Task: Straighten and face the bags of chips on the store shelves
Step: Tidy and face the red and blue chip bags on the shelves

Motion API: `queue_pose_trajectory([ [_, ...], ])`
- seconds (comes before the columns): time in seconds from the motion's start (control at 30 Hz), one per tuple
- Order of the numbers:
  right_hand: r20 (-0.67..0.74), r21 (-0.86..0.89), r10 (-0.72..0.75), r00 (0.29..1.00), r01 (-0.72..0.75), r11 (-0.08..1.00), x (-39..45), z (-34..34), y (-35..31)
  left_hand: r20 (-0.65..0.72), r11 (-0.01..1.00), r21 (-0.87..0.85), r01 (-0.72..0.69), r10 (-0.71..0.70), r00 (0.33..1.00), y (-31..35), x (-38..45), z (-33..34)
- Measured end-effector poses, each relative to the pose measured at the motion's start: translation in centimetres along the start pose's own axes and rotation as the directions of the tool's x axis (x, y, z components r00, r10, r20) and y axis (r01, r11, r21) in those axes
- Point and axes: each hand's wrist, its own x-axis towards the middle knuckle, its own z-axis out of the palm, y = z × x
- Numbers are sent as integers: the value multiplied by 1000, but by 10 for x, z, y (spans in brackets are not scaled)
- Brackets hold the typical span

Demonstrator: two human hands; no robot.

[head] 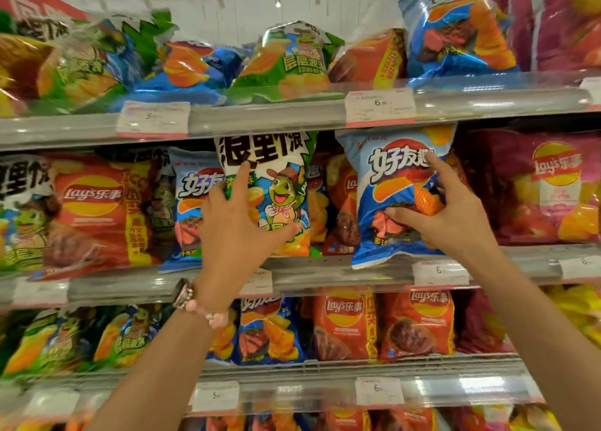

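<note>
On the middle shelf (341,272), two bags stand at the front edge, one under each hand. Left hand (232,222) grips the green-and-white bag (279,183) with the cartoon frog: forefinger stretched up its face, thumb pressed near its lower right corner. Bag upright, printed side out, its top just under the price rail of the upper shelf (260,121). Right hand (455,212) holds the blue bag (390,183): forefinger up at the top lettering, thumb laid across the lower front. This bag leans slightly, bottom hem overhanging the shelf lip beside a price tag (440,272). Red Lay's bags (341,202) sit between and behind the two. Beaded bracelet (208,313) and watch on the left wrist. Upper shelf bags lie tilted and jumbled; lower shelf (357,388) rows stand facing out.
</note>
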Motion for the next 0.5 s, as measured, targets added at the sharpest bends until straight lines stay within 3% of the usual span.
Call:
queue_pose_trajectory([
  [0.17,-3,-35,-2,1000,2,999,-2,35,-32,-10,988,154,27,-25,1000,-33,-6,-34],
  [0.4,40,-46,24,999,-22,999,-7,99,-76,-36,984,171,55,-50,998,-75,-4,-69],
  [0.5,42,-131,49,998,-43,990,-6,126,-81,-26,986,156,60,-57,998,-88,-3,-79],
])
